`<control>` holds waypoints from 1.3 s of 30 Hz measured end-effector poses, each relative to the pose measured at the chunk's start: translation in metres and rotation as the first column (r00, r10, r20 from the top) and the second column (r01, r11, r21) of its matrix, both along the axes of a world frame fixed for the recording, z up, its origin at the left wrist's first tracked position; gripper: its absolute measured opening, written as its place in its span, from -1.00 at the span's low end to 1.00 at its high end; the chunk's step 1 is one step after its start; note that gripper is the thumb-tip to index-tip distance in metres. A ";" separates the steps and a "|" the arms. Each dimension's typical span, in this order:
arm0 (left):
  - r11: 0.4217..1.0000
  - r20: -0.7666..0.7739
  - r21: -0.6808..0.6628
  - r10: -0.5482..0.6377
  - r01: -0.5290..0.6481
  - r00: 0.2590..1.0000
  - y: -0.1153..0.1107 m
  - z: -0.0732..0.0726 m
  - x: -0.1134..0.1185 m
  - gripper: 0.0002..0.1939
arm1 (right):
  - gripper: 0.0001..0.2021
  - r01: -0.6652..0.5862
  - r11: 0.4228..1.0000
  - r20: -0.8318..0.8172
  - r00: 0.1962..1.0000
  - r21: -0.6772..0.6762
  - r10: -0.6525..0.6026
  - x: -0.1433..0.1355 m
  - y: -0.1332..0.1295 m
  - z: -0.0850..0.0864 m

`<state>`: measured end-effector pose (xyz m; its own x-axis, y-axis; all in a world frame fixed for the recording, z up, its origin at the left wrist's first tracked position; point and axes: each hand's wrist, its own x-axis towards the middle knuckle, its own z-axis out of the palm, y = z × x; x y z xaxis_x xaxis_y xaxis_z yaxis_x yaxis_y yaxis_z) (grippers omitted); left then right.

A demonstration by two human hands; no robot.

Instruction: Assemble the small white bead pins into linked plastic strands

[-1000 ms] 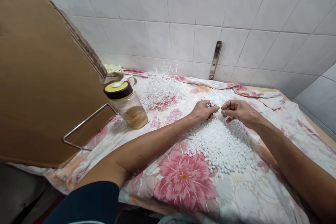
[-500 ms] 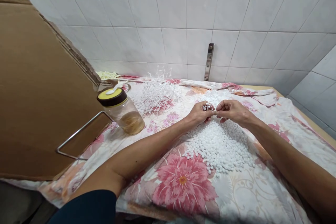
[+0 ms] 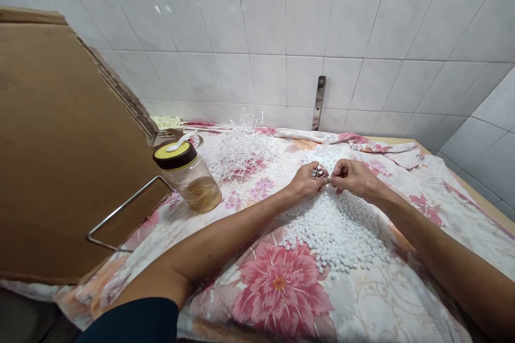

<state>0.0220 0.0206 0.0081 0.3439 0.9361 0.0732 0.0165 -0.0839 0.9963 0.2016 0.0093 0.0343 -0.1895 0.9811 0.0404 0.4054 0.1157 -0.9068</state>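
My left hand [image 3: 308, 180] is closed on a small white branched plastic stem [image 3: 319, 171] with round white tips poking out between its fingers. Close against it, my right hand [image 3: 356, 178] is in a pinch, thumb and forefinger touching the left fingertips; what lies in that pinch is too small to make out. Directly beneath both hands spreads a heap of small white beads [image 3: 341, 236]. A tangle of thin white stems [image 3: 243, 153] lies further back to the left.
A clear jar [image 3: 199, 187] with a yellow and dark lid, holding brownish liquid, stands left of my hands. Beyond it are a cardboard sheet [image 3: 68, 155] and a bent metal rod [image 3: 120, 208]. A floral cloth [image 3: 281, 289] covers the table, against a tiled wall [image 3: 257, 16].
The whole view has tilted slightly upward, so everything sits a little lower. My hands stay together over the beads, with only a small shift of the right fingers.
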 end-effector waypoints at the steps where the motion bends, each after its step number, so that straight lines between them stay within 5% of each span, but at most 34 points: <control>1: 1.000 -0.020 0.017 0.027 -0.026 0.999 0.000 -0.001 0.000 -0.80 | -0.75 0.021 0.999 0.063 0.998 0.031 -0.023 -0.002 -0.002 -0.001; 5: 0.979 -0.132 0.178 0.121 -0.096 0.984 -0.001 -0.004 0.000 -0.87 | -0.82 0.058 0.990 0.259 0.962 0.130 -0.090 -0.013 -0.015 0.003; 8: 0.963 -0.170 0.236 0.169 -0.127 0.971 -0.002 -0.002 -0.002 -0.87 | -0.83 0.020 0.995 0.208 0.977 0.102 -0.040 -0.022 -0.025 0.012; 14: 0.998 0.015 0.017 0.063 -0.064 0.998 -0.001 0.004 -0.001 -0.77 | -0.70 0.077 0.996 -0.097 0.993 0.055 -0.071 -0.014 -0.020 0.026; 19: 0.984 0.156 -0.153 0.113 -0.089 0.981 0.004 0.004 -0.002 -0.67 | -0.59 0.027 0.997 -0.259 0.965 -0.070 -0.045 -0.002 -0.010 0.029; 30: 0.969 0.263 -0.227 0.156 -0.096 0.952 0.006 0.009 -0.006 -0.56 | -0.60 -0.078 0.993 -0.169 0.984 -0.083 0.063 0.005 -0.008 0.025; 39: 0.969 0.275 -0.240 0.123 -0.056 0.953 0.005 0.007 -0.005 -0.56 | -0.57 0.030 0.997 -0.199 0.979 -0.068 -0.043 -0.008 -0.004 0.002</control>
<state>0.0167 0.0256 0.0155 0.2539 0.9652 -0.0620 -0.2750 0.1335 0.9521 0.1938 0.0053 0.0364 -0.1476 0.9890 0.0101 0.2179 0.0425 -0.9750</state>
